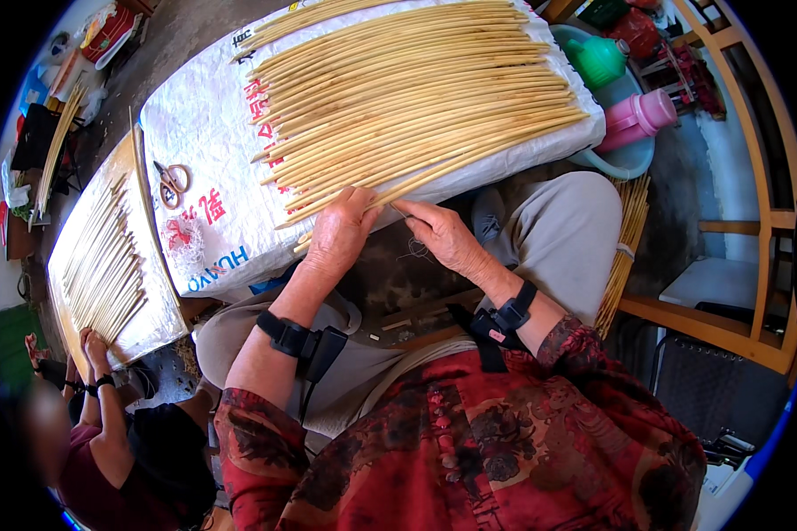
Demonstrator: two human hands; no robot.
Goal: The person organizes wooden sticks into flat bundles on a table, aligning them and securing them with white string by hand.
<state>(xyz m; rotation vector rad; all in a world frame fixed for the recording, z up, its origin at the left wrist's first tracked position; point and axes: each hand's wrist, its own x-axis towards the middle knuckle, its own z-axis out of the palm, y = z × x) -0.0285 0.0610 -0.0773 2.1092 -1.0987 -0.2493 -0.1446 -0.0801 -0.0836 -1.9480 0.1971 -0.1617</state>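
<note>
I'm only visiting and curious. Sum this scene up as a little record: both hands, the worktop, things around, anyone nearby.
Left hand: gripping sticks at the row's near edge
Right hand: just right of it, thin thread nearby; exact grip unclear
Worktop: white printed sheet under the sticks
On its left: scissors, string tangle
Far right: pale blue basin, pink container, green container
Nearby: co-worker's hand at thinner sticks

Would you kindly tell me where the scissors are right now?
In the head view, the scissors lie on the left of the white sheet, left of its sticks, above the tangled string.
</note>
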